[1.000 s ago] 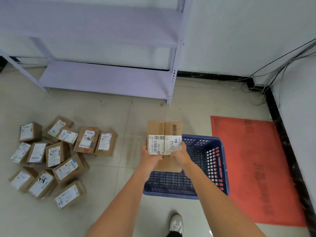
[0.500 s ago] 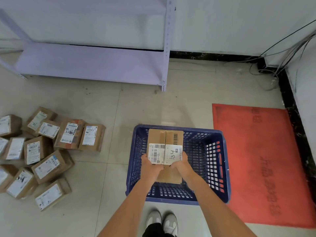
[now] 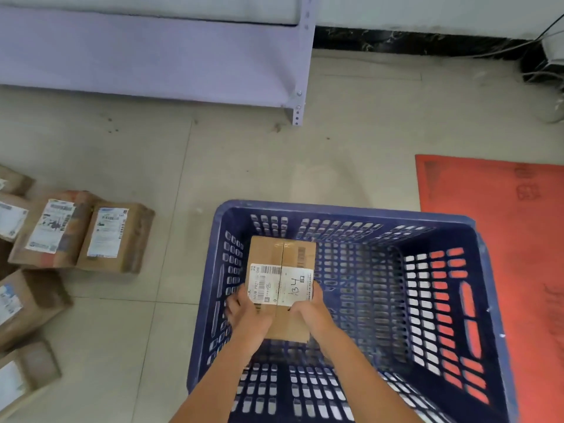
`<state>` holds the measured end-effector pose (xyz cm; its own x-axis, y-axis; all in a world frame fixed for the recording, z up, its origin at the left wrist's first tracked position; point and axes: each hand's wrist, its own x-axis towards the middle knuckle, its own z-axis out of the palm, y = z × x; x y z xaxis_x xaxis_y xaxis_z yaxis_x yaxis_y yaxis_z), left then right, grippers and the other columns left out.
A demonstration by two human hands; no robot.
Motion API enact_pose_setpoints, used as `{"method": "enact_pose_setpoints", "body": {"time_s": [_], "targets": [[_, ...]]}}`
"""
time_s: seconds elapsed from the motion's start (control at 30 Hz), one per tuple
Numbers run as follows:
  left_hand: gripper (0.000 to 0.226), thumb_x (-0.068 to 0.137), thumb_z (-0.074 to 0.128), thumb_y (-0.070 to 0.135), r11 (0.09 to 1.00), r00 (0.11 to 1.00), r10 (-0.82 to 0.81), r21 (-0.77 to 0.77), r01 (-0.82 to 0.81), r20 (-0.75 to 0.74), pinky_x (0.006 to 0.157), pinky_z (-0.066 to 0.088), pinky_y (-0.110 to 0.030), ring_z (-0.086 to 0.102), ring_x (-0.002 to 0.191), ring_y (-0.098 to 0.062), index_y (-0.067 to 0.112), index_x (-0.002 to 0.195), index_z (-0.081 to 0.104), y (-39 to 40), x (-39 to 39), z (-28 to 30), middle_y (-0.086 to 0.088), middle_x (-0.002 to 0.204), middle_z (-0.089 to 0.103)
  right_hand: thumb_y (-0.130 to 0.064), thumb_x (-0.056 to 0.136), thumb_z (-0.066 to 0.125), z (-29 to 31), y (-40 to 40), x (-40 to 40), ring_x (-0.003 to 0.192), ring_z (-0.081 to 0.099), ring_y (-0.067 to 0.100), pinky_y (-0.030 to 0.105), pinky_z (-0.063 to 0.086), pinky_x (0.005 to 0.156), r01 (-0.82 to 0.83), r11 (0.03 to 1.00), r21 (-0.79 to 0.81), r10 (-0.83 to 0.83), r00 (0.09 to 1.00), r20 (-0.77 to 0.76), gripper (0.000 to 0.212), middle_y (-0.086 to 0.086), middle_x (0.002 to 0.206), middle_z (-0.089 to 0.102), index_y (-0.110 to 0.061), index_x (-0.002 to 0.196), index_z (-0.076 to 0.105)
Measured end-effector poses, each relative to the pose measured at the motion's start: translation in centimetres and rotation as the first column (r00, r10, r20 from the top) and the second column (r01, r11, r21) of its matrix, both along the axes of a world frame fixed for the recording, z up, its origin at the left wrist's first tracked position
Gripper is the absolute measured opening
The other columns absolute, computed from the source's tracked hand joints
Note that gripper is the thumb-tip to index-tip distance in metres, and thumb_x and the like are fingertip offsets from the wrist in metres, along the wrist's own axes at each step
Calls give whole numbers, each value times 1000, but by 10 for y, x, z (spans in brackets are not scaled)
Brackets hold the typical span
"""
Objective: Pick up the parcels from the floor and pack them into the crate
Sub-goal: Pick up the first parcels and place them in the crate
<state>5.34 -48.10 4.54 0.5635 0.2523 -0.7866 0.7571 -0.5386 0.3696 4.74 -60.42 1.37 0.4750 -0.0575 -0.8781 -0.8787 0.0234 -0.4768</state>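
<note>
I hold one parcel with both hands, low in the centre of the frame, inside the blue crate and close to its left wall. My left hand wraps the parcel's near left edge, fingers curled round the side. My right hand grips the near right edge in the same way. Whether the parcel rests on the crate floor I cannot tell.

Handling: the parcel is a taped cardboard box, stiff-sided, with a white label on top. I judge it light, since it is held by its near end only. The cardboard gives good friction; the tape seam and label are smoother, so I keep my fingers on bare board. Best hold: opposite side faces, thumbs on top.

The crate appears to hold no other parcel. More parcels lie on the floor at the left edge of the frame, some touching one another. A red mat lies at the right, a shelf unit at the upper left
</note>
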Motion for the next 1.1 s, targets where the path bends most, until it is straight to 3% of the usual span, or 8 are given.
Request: {"method": "enact_pose_setpoints", "body": {"time_s": [0.07,0.5,0.63,0.77,0.93,1.1], "targets": [[81,78,53,1,999,999,-3,37,4,-32,114,19,-45,8,139,-29,22,145,13,-4,3,-19,-7,149,13,8,76,51,-20,2,2,112,54,25,45,44,100,-14,999,-40,14,1000,-4,71,6,120,60,-17,139,33],[86,83,56,5,994,992,113,-1,-113,48,117,21,-47,14,142,-27,22,149,5,-1,8,-64,-4,154,17,3,74,50,-49,20,14,107,51,19,30,39,84,6,998,-55,-3,999,43,81,-2,113,58,-33,141,23],[79,87,54,16,990,990,125,59,-129,63,113,27,-50,19,141,-27,24,149,6,-8,12,-64,-5,154,17,-2,76,50,-47,25,17,117,50,26,44,43,102,11,998,-69,-8,999,31,84,6,129,51,-34,145,13],[84,88,55,20,988,996,72,135,-78,43,111,26,-47,13,142,-26,22,149,-2,-12,14,-64,-2,158,6,-8,77,52,-42,28,17,116,51,27,46,43,102,-2,995,-96,5,1000,23,83,6,131,50,-34,145,11],[73,89,52,26,988,999,19,156,-23,27,107,37,-50,25,139,-30,22,147,8,-14,19,-55,-8,155,13,-7,74,57,-33,27,23,118,49,29,46,39,104,-2,995,-100,3,1000,6,87,10,132,50,-28,145,12],[58,87,51,21,991,997,-33,134,24,71,98,45,-49,43,128,-33,15,140,28,-14,26,-27,-13,141,39,-14,77,60,-1,23,22,117,48,26,37,39,98,-1,994,-105,3,1000,21,80,7,132,50,-32,141,17]]}}
